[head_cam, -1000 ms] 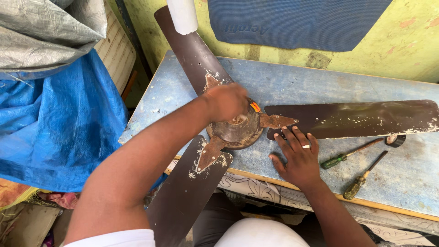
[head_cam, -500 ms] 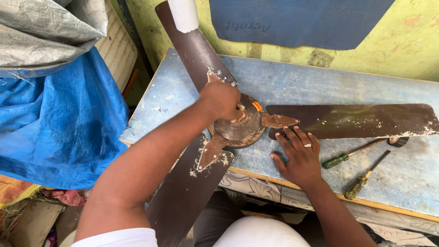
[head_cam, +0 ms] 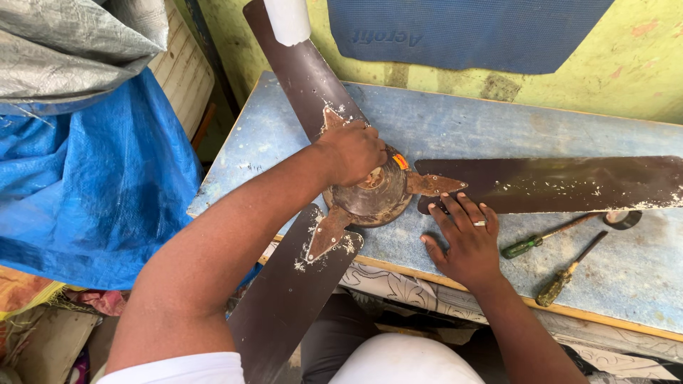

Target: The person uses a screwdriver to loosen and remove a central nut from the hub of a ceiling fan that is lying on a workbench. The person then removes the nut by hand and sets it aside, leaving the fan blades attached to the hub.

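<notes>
A rusty round brown metal ceiling-fan motor hub with three dark brown blades lies on the worn pale-blue desk, one blade toward 12 o'clock, one toward 3, one toward 7. The left hand sits on the hub's 11 o'clock edge, its fingers curled tight over the top. The right hand lies flat on the desk at the hub's 4 o'clock, fingers spread, holding nothing, tips touching the 3 o'clock blade's edge.
</notes>
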